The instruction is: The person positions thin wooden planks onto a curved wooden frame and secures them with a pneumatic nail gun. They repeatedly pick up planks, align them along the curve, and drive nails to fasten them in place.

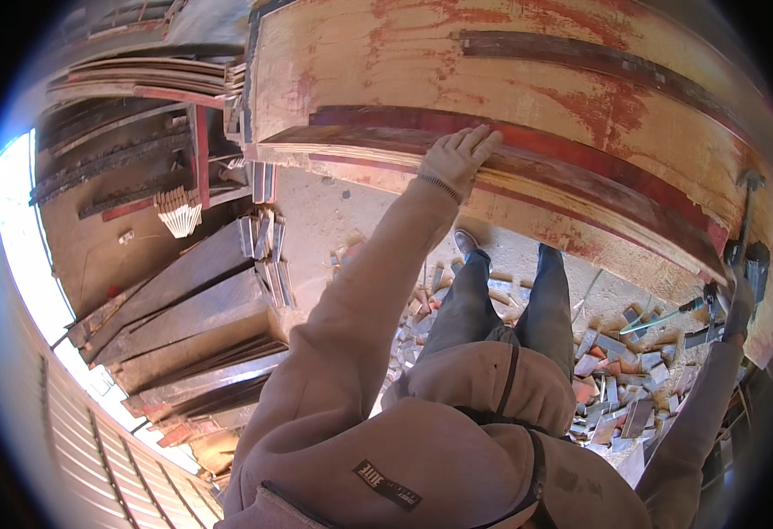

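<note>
A narrow, reddish-brown plywood strip point(378, 139) lies along the near side of a paint-stained work table, its layered edge facing me. My left hand point(461, 160) rests across its top with the fingers stretched out flat; the thumb is hidden. Just behind runs a darker red strip point(545, 145), partly covered. At the strip's right end, my right hand point(738, 291) appears closed round the lower handle of a hammer point(748, 207), whose head points away from me. Shade and the lens rim blur those fingers. Beside them sits a dark tool point(758, 264), its kind unclear.
Another long dark strip point(580, 57) lies farther back on the stained table top point(360, 53). Stacked boards point(193, 309) fill the left side, with more sheets point(140, 75) beyond. Offcuts point(620, 388) cover the ground around my legs. A thin pale-green hose point(655, 323) hangs near the table's right end.
</note>
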